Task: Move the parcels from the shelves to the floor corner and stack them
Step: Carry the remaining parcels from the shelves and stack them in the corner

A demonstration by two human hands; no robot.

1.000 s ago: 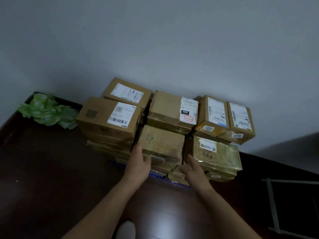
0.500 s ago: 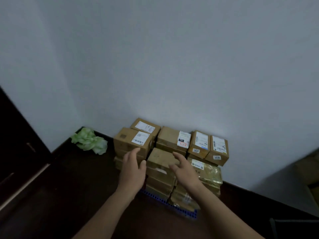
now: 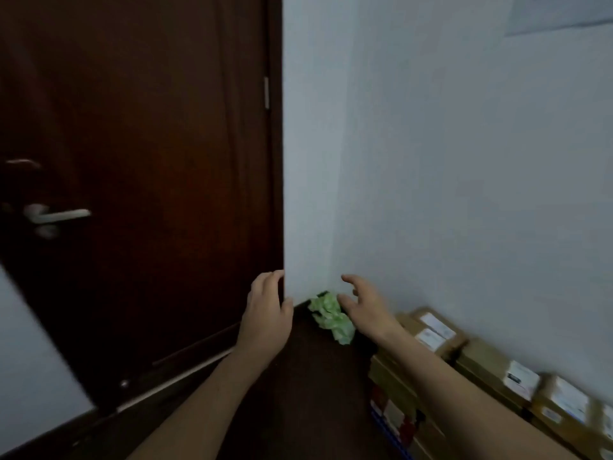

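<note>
Dark-brown door [image 3: 149, 161] now seen at 9 o'clock, view swung off the stack. Left hand [image 3: 265, 323] and right hand [image 3: 366, 308] lifted clear, fingers loosely spread, nothing held. Parcels [image 3: 491, 370] left stacked at 4 o'clock; next shelf trip likely.

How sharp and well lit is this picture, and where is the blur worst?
Head view: dim, flat light with no glare; blur smears the whole frame, worst on the parcels at lower right, whose labels cannot be read, and on the door handle; the left hand and right hand are soft but clear in outline.
</note>
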